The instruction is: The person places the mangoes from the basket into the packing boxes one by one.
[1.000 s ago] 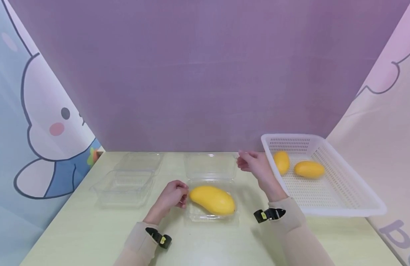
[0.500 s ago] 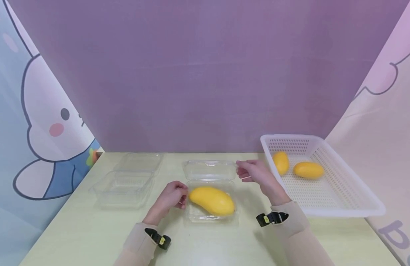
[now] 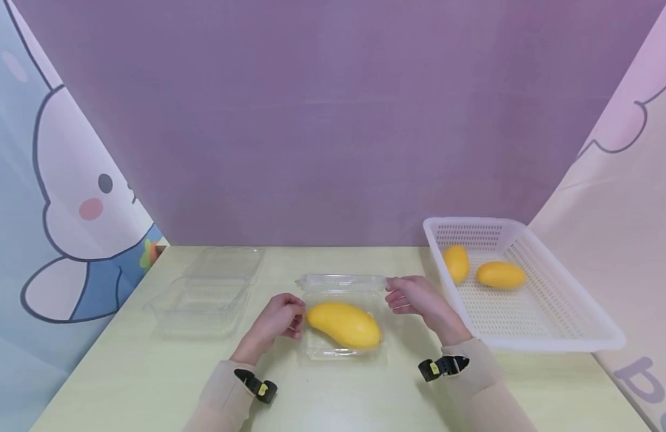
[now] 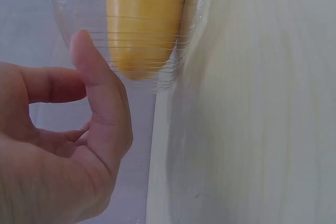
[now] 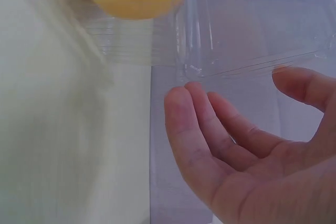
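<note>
Hand at clear box, mango inside

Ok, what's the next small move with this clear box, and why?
Probably swing the lid down over the yellow fruit inside: the lid stands tilted up, unclosed, the right hand is at its right edge, and the left hand is beside the box.

Prob. a staged booth: pale tbl w/ purple backdrop, cartoon-print sheet at L.

Clear plastic clamshell box, base flat, hinged lid raised at far side, seen nearly edge-on. Yellow mango in base, lying slantwise (narrower end left).
</note>
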Motion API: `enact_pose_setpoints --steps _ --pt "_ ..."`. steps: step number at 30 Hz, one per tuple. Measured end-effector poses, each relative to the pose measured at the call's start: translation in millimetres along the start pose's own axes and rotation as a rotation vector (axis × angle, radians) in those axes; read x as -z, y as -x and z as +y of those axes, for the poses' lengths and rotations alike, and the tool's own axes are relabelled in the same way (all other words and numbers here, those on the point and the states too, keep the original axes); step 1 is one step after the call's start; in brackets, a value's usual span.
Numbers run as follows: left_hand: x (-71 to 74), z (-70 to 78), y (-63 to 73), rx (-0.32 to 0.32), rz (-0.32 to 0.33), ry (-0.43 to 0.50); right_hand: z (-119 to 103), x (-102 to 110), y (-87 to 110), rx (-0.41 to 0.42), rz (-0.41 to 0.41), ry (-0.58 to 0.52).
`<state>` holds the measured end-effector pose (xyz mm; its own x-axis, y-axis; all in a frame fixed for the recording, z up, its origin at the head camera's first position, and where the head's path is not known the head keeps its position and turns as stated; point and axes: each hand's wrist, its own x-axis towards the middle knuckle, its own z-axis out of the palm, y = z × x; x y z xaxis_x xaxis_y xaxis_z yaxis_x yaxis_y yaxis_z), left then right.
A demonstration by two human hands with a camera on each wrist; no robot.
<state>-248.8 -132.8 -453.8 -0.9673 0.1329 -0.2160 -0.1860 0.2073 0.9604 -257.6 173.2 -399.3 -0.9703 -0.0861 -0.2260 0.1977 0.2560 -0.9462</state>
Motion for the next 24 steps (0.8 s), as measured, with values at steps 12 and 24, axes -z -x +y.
enact_pose_setpoints --steps 12,24 --pt "0.3 2.1 0.6 0.031 -0.003 0.041 17 -6 0.4 -0.069 -0.036 -0.056" --pt "2.5 6.4 1.1 0.052 -0.032 0.097 26 -7 0.8 -0.085 -0.074 -0.108"
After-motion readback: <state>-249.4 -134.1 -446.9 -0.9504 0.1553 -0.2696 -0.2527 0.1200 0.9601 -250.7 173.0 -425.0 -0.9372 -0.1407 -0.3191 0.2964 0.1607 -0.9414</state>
